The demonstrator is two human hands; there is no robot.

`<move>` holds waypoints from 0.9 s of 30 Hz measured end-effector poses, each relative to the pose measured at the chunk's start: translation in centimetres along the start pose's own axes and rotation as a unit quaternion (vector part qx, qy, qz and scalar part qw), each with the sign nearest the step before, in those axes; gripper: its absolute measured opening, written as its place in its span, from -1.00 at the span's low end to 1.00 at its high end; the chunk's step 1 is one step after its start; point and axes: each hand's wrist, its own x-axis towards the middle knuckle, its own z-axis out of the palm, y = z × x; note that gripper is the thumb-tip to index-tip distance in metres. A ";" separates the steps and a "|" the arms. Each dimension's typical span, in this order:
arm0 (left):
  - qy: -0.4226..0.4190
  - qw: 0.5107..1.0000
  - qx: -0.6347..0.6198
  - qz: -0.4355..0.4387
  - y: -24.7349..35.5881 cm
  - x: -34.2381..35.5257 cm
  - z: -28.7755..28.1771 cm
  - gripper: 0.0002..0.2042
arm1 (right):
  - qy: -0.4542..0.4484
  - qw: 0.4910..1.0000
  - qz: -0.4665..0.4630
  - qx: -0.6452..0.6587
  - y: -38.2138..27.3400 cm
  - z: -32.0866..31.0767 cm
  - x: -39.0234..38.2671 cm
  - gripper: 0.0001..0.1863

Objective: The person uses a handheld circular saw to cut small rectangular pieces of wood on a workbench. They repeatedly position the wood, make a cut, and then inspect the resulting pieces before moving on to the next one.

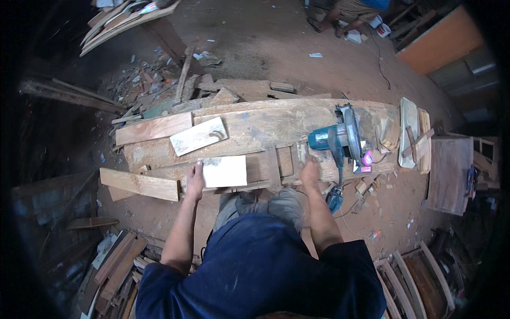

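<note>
While the left hand presses flat, fingers together, on the pale rectangular wooden offcut at the long plank workbench's near edge, keep it pinned; the right hand rests beside the blue circular saw, grip unclear

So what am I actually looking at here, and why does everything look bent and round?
This is one picture from a wide fisheye camera worn on a person's head, looking down; that lens bends straight edges. No machine works here, just two bare hands. The left hand rests on the edge of a pale flat board on a rough wooden workbench. The right hand lies on the bench beside a blue circular saw; whether it grips anything I cannot tell. Another pale board and wood planks lie on the bench, with scraps on the dirt floor. Another person is at the top.
</note>
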 end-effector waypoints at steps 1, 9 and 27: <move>-0.019 1.000 -0.005 -0.010 1.7 0.1 0.0 -0.68 | -0.095 0.994 0.046 -0.029 -0.4 -0.8 0.4 -0.54; -0.162 0.986 0.037 -0.003 11.0 0.9 1.5 -0.65 | 0.305 0.819 0.121 0.471 0.9 -11.6 -6.2 -0.66; -0.304 0.933 -0.119 -0.154 5.5 0.9 9.6 -0.30 | -0.189 0.703 0.130 0.673 -11.7 -3.1 -6.7 -0.31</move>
